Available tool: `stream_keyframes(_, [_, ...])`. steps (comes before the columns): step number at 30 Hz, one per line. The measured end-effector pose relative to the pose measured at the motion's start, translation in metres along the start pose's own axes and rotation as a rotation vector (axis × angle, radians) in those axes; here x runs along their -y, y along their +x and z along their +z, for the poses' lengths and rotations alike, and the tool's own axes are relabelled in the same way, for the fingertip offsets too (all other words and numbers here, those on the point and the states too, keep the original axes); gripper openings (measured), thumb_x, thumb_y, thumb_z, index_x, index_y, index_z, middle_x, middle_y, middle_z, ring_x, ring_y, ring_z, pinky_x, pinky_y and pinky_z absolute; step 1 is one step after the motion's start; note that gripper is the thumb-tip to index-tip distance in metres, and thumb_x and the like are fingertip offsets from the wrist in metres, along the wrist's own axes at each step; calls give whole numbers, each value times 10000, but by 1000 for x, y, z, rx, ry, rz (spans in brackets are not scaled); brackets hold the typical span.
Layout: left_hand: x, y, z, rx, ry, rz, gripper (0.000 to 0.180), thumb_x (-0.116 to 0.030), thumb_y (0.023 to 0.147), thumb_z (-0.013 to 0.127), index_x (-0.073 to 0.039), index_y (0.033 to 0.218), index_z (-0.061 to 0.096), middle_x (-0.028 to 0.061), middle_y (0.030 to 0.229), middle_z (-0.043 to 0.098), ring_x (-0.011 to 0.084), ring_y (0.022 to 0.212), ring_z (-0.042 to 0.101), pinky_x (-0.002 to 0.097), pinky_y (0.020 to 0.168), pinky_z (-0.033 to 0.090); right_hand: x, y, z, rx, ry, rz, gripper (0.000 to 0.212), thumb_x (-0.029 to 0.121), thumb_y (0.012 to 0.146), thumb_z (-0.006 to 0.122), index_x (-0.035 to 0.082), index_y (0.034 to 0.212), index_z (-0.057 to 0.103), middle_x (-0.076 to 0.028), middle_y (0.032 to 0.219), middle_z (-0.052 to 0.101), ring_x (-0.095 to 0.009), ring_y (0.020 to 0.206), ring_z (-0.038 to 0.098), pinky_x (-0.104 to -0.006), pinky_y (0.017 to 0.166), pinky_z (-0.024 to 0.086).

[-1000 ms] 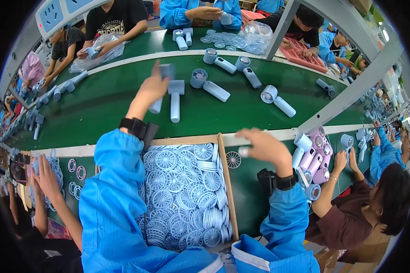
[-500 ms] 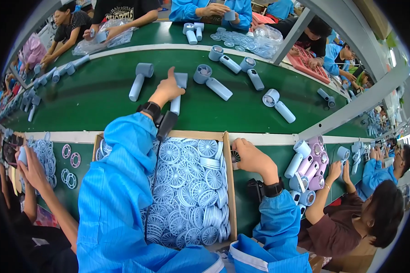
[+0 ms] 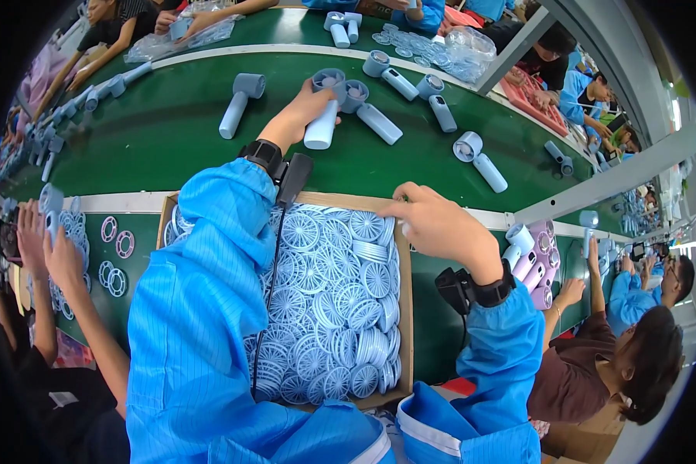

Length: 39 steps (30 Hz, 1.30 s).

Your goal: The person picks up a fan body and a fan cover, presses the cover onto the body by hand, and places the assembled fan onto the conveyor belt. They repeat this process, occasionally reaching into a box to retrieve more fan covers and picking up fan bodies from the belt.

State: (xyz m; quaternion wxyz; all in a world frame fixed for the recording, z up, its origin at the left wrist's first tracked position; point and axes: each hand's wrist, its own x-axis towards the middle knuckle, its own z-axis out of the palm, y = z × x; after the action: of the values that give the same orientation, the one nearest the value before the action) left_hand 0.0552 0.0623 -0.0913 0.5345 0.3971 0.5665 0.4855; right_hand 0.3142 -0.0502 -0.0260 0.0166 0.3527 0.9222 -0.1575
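Observation:
A light blue handheld fan (image 3: 320, 133) is in my left hand (image 3: 303, 112), which is closed round it below its round head, over the green conveyor belt (image 3: 170, 139). Right beside its head is another blue fan (image 3: 379, 124), lying on the belt. My right hand (image 3: 445, 224) hovers by the upper right corner of a cardboard box (image 3: 404, 325). Its fingers are curled together, and what they hold, if anything, is hidden. Inside the box lie many pale blue round fan grilles (image 3: 309, 274), some stacked.
More blue fans lie on the belt, one (image 3: 241, 104) left of my hand and one (image 3: 479, 162) to the right. Pink rings (image 3: 124, 244) lie left of the box. Pink and blue fans (image 3: 527, 263) are piled at right, below a grey metal beam (image 3: 611, 178). Co-workers sit on both sides and opposite.
My left hand has closed on the fan and moved it right, its head now turned up. My right hand has risen from beside the box to its upper corner. The view has shifted slightly.

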Motion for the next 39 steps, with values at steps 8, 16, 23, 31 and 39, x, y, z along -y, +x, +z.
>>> stream_keyframes(8, [-13,-15,1,271,-86,-89,605,-163,923,507,-111,1428,179,145,870,602,179,617,607,299,491,538,4,9,-4,-133,-416,-400,187,132,695,689,126,881,701,-53,1219,574,-288,1219,465,-379,973,432])
stream_keyframes(16, [-7,-8,0,238,-139,-66,618,-131,895,533,-99,1405,184,167,844,609,215,585,619,344,473,543,8,4,1,-31,-355,-264,108,120,701,664,119,807,686,-43,1163,590,-256,1161,491,-363,943,442])
stream_keyframes(23, [-7,-15,-1,206,-91,7,576,-164,907,545,-81,1370,214,162,848,621,210,614,627,324,488,546,-1,3,-1,-116,-403,-399,91,113,712,637,107,799,664,-19,944,621,-217,1015,541,-326,837,471])
stream_keyframes(31, [-7,-2,0,269,-1,-19,430,-181,923,540,-56,1258,302,140,855,628,197,622,629,297,501,545,-9,14,24,-216,-558,-402,86,116,741,612,134,819,580,-13,768,598,-200,816,581,-332,674,489])
stream_keyframes(39, [-7,20,-7,250,49,-127,364,-213,925,554,-73,1192,350,107,847,632,161,615,615,269,494,522,-26,22,22,-156,-511,-472,167,115,783,582,185,932,613,-38,789,614,-225,789,635,-340,641,494])
